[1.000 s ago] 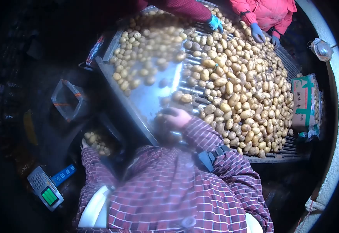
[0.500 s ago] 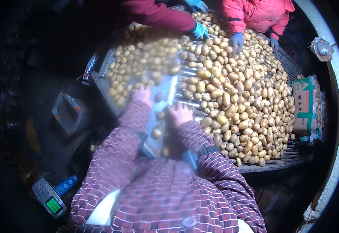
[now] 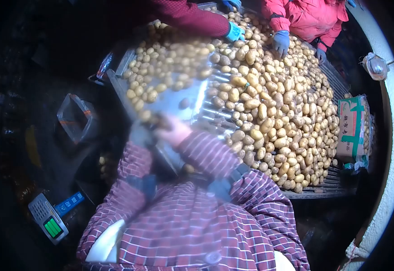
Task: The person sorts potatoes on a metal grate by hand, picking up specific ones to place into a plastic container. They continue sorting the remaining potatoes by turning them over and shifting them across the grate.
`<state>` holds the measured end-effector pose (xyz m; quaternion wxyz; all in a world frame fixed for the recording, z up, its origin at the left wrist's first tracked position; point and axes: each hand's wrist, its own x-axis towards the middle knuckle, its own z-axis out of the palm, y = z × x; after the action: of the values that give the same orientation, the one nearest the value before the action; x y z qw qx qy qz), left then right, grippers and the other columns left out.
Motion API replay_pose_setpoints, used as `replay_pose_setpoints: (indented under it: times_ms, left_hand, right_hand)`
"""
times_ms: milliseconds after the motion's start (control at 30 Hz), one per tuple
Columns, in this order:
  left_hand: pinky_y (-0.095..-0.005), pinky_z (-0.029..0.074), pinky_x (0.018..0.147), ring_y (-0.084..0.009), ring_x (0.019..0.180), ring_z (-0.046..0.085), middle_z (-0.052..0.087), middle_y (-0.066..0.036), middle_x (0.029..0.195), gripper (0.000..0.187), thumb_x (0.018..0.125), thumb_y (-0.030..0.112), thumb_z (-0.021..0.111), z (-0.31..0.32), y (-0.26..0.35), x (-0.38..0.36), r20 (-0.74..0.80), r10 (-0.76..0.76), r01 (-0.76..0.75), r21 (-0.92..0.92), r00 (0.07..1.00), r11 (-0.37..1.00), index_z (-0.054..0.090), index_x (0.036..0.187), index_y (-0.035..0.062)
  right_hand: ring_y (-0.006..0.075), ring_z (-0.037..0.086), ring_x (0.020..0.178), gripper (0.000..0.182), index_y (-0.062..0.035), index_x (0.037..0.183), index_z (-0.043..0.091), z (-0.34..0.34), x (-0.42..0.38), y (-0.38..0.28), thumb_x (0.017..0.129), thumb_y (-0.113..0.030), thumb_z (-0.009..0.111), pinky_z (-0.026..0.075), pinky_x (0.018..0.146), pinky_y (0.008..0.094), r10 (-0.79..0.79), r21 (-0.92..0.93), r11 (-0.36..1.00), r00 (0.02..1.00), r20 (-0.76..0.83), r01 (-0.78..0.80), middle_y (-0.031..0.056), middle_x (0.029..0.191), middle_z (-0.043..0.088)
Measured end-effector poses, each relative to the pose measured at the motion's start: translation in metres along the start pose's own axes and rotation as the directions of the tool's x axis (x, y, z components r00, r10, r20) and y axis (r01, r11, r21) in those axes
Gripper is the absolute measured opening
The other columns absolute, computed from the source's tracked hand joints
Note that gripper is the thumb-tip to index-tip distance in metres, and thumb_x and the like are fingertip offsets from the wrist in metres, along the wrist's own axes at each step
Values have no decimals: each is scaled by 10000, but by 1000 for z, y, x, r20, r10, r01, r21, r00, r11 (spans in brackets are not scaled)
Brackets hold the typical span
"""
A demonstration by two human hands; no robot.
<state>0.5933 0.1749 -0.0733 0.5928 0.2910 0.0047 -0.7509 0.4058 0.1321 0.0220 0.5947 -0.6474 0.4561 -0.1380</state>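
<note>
My right hand (image 3: 175, 131) reaches left across the metal sorting surface (image 3: 172, 100), smeared by motion. A dark brownish potato-like shape (image 3: 163, 122) sits right at its fingertips; I cannot tell whether the fingers grip it. Close beside it, my left hand (image 3: 140, 133) is a blur at the left edge of the surface, its fingers indistinct. Just above that hand lies a pale potato (image 3: 145, 115). Loose potatoes (image 3: 179, 58) cover the far part of the surface, and a big heap of potatoes (image 3: 282, 108) spreads over slats on the right.
Across the heap, a co-worker's gloved hand (image 3: 236, 32) and another's gloved hand (image 3: 281, 44) touch potatoes. A printed bag of potatoes (image 3: 351, 128) stands at the right edge. At left are an open clear bag (image 3: 75, 118) and a scale display (image 3: 48, 218).
My right hand has swung left toward my left hand, which has drawn back toward me. Several potatoes near me have left the metal surface. The pink-sleeved co-worker's hand has shifted slightly.
</note>
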Motion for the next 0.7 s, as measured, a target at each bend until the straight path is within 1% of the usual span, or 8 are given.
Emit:
replay_pose_setpoints:
  times_ms: [67,133,167,300,467,533,567,700]
  left_hand:
    - [-378,553,810,-237,972,643,662,-109,1124,362,967,348,494,-25,18,-20,300,-13,66,-166,954,984,608,1194,90]
    - [-333,561,701,-203,879,662,684,-86,1076,388,962,390,499,-19,29,-60,56,115,-101,-206,992,973,628,1175,92]
    - [-309,560,636,-188,811,674,701,-75,1033,395,960,408,500,3,33,-89,-467,333,-328,94,819,940,647,1147,93]
    - [-340,466,436,-203,527,621,665,-5,693,330,915,481,537,-150,85,-138,-122,-48,1,-356,991,935,679,887,185]
    - [-421,529,817,-280,973,610,604,-130,1137,528,847,356,683,-174,90,-182,-800,267,233,446,537,864,546,1269,71]
    - [-406,416,1067,-317,1236,513,472,-203,1408,783,803,165,742,-341,142,-149,-635,754,475,722,167,503,342,1448,-29]
    - [-379,404,1071,-286,1255,494,494,-203,1383,692,834,91,701,-304,142,-133,-351,879,92,936,323,340,370,1424,-49]
    - [-358,430,1030,-245,1175,556,577,-154,1295,437,908,59,612,-131,119,-28,-82,876,-168,969,476,181,505,1325,-23]
  right_hand:
    - [353,496,1261,741,-112,1461,390,32,-11,-28,826,-322,707,423,1057,410,-119,-147,979,980,160,143,215,1399,446]
    - [342,462,1304,735,-104,1451,402,46,-17,-37,824,-339,704,399,1082,405,-229,-43,967,932,282,251,209,1452,403]
    - [330,452,1319,716,-97,1441,416,48,-19,-38,828,-336,697,392,1088,399,-259,40,964,907,333,261,198,1461,404]
    - [339,573,1181,600,-117,1307,569,39,-19,-12,810,-427,701,447,1008,403,-16,50,999,961,276,2,176,1236,622]
    - [281,599,1146,508,-62,1294,578,0,-28,50,869,-331,649,461,993,368,80,17,996,989,124,-83,161,1230,636]
    - [244,597,1143,475,-32,1303,566,-23,-36,61,897,-269,635,459,1001,351,149,23,988,988,47,-151,139,1236,633]
    - [239,603,1129,462,-30,1297,569,-32,-40,73,901,-261,630,465,992,350,171,26,985,985,-4,-171,133,1222,637]
    - [223,620,1075,410,-42,1282,579,-49,-53,123,915,-222,606,496,939,353,265,259,938,957,-115,-229,113,1180,645]
